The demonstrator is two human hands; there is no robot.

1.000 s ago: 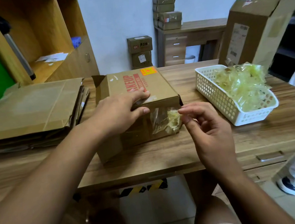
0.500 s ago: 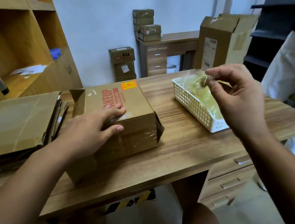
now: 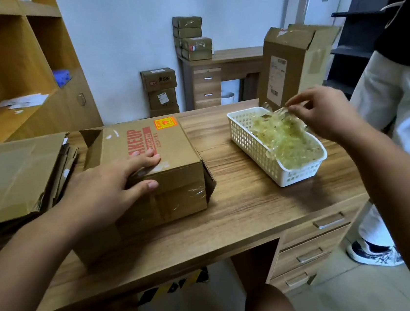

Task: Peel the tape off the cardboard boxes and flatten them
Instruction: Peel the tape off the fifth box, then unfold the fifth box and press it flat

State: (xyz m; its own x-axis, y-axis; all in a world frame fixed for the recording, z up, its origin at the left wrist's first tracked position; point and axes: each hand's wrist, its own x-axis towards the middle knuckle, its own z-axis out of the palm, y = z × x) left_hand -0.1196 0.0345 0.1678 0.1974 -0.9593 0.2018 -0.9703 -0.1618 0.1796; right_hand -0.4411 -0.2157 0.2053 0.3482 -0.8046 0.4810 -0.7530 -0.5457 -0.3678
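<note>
Head view: my left hand lies flat on the cardboard box, fingers straight on top, thumb on its front. The box stands on the desk. My right hand pinches a strip of clear tape above the white basket, perhaps touching the tape heap inside.

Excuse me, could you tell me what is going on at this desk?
A person is stripping tape from cardboard boxes. Their left hand rests on the brown box on the desk, fingers laid straight over its top edge. Their right hand pinches a piece of clear tape above the white basket, which is heaped with crumpled tape. The box's front face shows more clear tape. A stack of flattened cardboard lies at left.
</note>
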